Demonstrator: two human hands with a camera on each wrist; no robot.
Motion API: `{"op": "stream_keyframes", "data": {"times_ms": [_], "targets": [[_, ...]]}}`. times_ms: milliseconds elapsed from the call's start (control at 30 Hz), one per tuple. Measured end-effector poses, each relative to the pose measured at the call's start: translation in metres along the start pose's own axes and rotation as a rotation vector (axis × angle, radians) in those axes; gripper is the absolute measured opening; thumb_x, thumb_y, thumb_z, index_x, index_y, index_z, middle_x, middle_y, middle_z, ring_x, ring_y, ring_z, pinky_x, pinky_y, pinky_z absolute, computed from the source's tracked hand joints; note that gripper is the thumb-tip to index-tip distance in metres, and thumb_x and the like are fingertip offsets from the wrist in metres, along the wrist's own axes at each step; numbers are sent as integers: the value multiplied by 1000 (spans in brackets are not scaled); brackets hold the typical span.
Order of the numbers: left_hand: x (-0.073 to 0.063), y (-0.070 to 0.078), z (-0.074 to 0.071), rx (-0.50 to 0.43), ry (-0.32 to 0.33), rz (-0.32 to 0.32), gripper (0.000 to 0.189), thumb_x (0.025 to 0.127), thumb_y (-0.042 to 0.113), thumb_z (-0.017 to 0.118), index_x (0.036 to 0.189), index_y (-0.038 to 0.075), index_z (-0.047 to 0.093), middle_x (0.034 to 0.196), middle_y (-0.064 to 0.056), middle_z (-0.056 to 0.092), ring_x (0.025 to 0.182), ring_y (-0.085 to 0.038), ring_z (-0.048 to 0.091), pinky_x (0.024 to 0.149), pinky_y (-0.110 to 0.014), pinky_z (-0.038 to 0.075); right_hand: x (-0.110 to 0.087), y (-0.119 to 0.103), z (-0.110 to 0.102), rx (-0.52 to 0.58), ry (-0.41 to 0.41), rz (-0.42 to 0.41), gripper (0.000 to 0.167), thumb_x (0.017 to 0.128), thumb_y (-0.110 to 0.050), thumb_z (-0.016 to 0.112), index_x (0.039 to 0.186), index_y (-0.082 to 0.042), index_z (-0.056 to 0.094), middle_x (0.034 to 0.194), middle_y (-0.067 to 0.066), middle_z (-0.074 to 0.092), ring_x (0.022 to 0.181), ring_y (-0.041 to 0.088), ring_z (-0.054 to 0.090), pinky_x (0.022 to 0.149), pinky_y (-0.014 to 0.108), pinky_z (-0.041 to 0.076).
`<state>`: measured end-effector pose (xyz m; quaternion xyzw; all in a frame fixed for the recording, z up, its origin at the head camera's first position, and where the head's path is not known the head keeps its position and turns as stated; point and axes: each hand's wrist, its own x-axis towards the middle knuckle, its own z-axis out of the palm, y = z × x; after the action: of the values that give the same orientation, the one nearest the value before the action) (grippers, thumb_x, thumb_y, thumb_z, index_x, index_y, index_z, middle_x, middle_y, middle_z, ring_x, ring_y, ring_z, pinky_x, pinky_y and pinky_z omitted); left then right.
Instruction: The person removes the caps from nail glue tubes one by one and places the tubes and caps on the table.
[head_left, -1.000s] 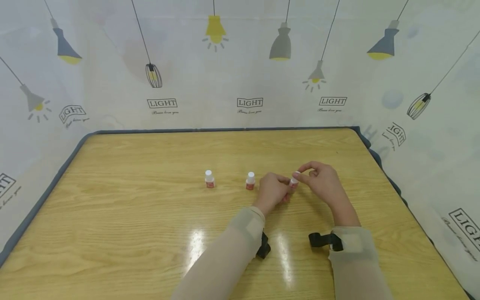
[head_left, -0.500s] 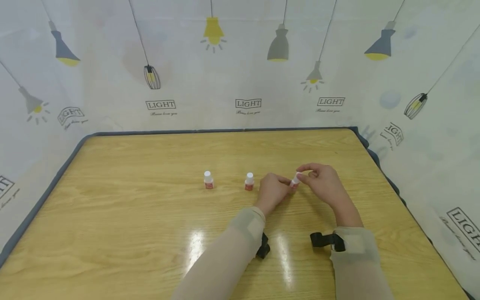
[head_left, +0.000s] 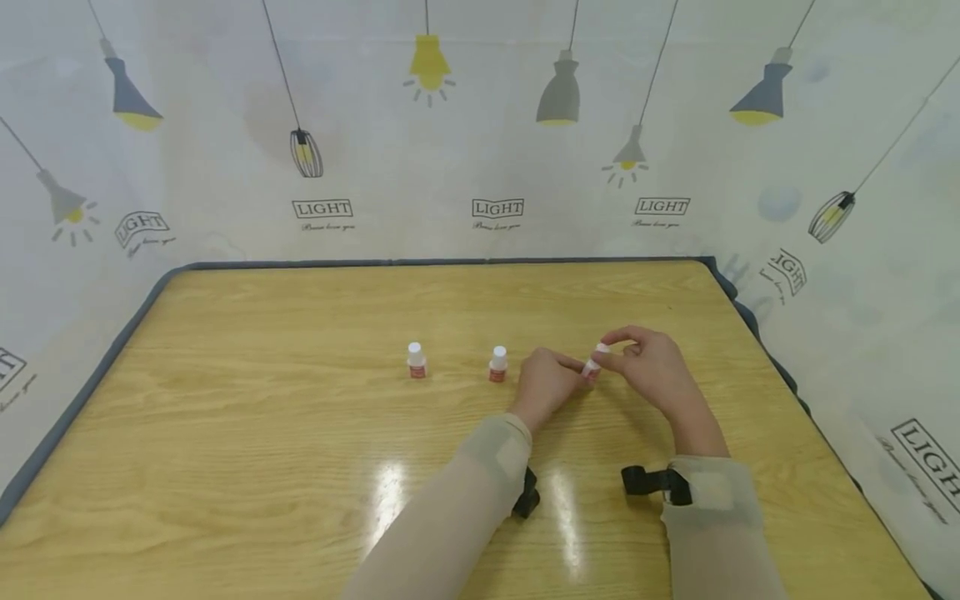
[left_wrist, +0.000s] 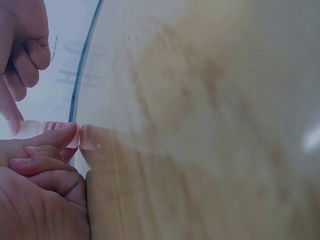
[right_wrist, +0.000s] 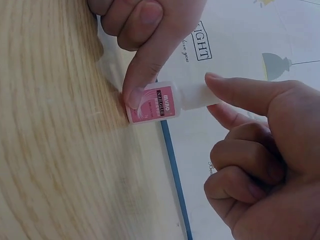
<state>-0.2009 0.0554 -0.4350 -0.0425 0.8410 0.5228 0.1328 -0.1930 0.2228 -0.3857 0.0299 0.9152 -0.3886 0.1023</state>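
A small nail glue bottle (right_wrist: pixel 167 102) with a pink label and white cap (right_wrist: pixel 196 96) is between my hands, tilted to the right in the head view. Low on its body, my left hand (head_left: pixel 549 379) pinches it near the table surface. The thumb and forefinger of my right hand (head_left: pixel 651 367) grip the white cap; its other fingers are curled in. Whether the cap is still joined to the bottle, I cannot tell. Two similar bottles stand upright to the left: the nearer white-capped bottle (head_left: pixel 498 365) beside my left hand, and the farther bottle (head_left: pixel 417 362) beyond it.
The wooden table (head_left: pixel 262 433) has a dark edging along its far side and both sides. A pale curtain (head_left: pixel 390 150) printed with lamps surrounds it. Black straps (head_left: pixel 654 483) are on both sleeved wrists.
The cap end of the held bottle has shifted slightly up and right with my right fingers, so the bottle leans more. My left hand and the two standing bottles keep their places.
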Motion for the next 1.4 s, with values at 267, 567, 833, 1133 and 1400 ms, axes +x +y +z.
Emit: {"op": "stream_keyframes", "data": {"times_ms": [267, 567, 833, 1133, 1400], "targets": [[2, -1, 2, 9, -3, -5, 18, 87, 26, 90, 100, 14, 87, 111, -2, 83, 106, -17, 73, 90, -36, 60, 1, 4, 4, -14, 18, 6, 51, 99, -48, 74, 132, -9, 68, 61, -6, 36, 56, 14, 33, 54, 29, 32], [3, -5, 2, -35, -8, 9, 18, 88, 24, 89, 101, 12, 86, 111, -4, 82, 94, -14, 66, 83, -32, 58, 0, 3, 9, -15, 48, -6, 44, 97, -49, 77, 116, -9, 73, 64, -4, 39, 61, 18, 37, 57, 31, 34], [3, -7, 2, -65, -8, 21, 19, 88, 24, 88, 103, 13, 86, 119, -4, 81, 99, -14, 66, 88, -35, 58, -2, -2, 12, -7, 40, -19, 43, 97, -47, 78, 113, -7, 72, 66, -2, 41, 63, 19, 39, 58, 32, 35], [2, -5, 0, -79, -3, 45, 18, 88, 22, 88, 104, 13, 87, 116, -4, 82, 105, -16, 71, 88, -33, 59, 0, -1, 7, -17, 10, -78, 41, 102, -40, 72, 130, -10, 73, 64, -3, 39, 58, 16, 36, 56, 31, 36], [1, -5, -2, -85, -18, 29, 19, 90, 20, 87, 108, 12, 86, 114, -4, 82, 89, -12, 67, 74, -28, 54, 1, -4, 9, -15, -24, -80, 45, 102, -35, 72, 137, -8, 65, 61, -5, 34, 53, 14, 32, 52, 29, 33]]}}
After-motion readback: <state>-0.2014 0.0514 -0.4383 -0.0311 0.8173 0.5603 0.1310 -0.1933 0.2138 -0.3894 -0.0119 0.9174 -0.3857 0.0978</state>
